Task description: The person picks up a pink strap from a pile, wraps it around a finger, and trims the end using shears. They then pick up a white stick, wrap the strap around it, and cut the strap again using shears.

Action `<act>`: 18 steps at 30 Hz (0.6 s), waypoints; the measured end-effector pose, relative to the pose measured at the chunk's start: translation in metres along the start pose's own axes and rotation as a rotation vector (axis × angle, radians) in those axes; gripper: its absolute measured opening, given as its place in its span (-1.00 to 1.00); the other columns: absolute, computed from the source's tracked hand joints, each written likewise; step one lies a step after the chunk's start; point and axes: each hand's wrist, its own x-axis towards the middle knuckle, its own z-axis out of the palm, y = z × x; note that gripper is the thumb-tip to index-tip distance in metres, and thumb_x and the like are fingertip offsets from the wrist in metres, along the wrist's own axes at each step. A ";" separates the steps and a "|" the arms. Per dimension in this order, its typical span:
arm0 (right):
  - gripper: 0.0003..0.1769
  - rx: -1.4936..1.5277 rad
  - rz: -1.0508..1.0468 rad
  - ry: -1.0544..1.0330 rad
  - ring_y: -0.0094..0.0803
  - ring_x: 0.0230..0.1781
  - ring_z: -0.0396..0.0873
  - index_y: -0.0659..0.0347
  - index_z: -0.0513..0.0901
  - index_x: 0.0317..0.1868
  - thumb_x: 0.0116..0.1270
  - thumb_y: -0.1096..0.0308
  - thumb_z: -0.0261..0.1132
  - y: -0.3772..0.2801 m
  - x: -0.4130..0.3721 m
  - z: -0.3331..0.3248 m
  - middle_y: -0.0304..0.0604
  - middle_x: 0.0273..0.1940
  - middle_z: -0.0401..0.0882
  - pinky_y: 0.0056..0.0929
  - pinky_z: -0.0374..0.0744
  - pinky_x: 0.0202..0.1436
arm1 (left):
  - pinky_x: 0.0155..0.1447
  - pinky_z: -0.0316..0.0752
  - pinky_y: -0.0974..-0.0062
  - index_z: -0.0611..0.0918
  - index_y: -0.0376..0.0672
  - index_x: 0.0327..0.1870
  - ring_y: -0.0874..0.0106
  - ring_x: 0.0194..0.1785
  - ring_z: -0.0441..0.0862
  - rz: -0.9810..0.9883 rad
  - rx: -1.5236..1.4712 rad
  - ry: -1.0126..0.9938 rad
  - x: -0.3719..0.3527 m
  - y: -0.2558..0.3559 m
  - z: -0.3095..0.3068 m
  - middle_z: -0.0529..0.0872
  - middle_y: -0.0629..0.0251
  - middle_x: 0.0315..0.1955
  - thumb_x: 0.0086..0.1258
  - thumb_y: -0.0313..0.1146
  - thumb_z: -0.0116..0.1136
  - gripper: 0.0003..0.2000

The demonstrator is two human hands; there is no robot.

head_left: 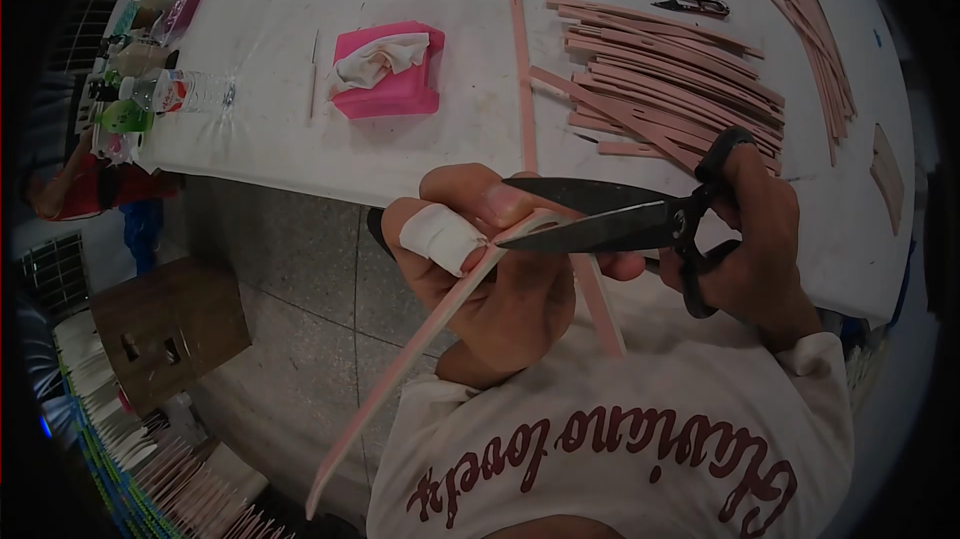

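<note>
My left hand (525, 304), with white tape (437, 237) wrapped round one finger, pinches a long pink strip (395, 384) with a pale edge. The strip bends over at the fingers, and both its ends hang down in front of my shirt. Black-handled scissors (615, 229) are in my right hand (757, 244), fingers through the loops. Their blades are parted at the bend of the strip, the lower tip close to the taped finger. Beyond my hands, a pile of similar pink strips (680, 84) lies on the white table (430, 159).
A pink box with a crumpled white cloth (390, 69), a thin white tool (314, 79) and black thread snips (690, 4) lie on the table. Bottles (145, 99) stand at the left edge. More strips (815, 59) lie right. A brown stool (170, 334) and a person in red (90, 189) are at left.
</note>
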 end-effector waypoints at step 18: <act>-0.41 -0.090 -0.032 0.023 -0.46 -0.61 0.49 0.30 0.44 -0.27 -0.35 0.33 0.54 0.001 -0.002 0.003 -0.21 -0.48 0.45 -0.55 0.45 -0.61 | -0.65 0.64 0.48 0.44 -0.28 -0.17 0.41 -0.30 0.60 0.101 0.140 0.093 0.005 -0.005 0.005 0.50 0.25 -0.21 0.31 -0.61 0.08 -0.87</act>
